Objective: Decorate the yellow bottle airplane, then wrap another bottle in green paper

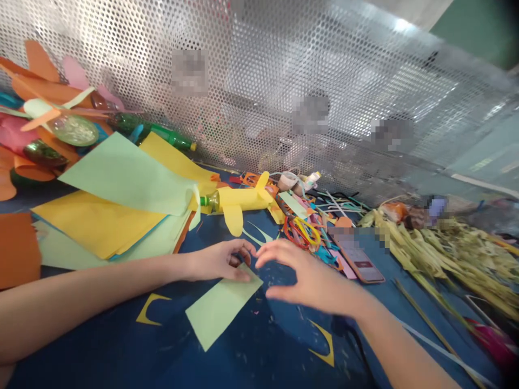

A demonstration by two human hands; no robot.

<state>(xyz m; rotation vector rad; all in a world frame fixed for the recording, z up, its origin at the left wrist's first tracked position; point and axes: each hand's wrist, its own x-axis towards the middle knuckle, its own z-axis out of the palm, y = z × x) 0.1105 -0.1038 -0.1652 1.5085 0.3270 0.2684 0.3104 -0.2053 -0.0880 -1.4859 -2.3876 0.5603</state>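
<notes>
A pale green paper rectangle slants over the blue tabletop, one end under the thumb of my left hand. The curled fingers of that hand pinch the paper's upper end. Just to the right, my right hand has its thumb and fingers spread in a C shape, with nothing visible between them. Its fingertips come close to the left hand's fingertips. Behind both hands lies a yellow paper airplane built round a bottle with a green neck. Yellow paper offcuts lie on either side of the green paper.
Coloured paper sheets are stacked at left, with paper-and-bottle planes behind. Scissors with yellow handles lie among scraps, near a phone. Dried husks cover the right side. A perforated metal screen rises behind.
</notes>
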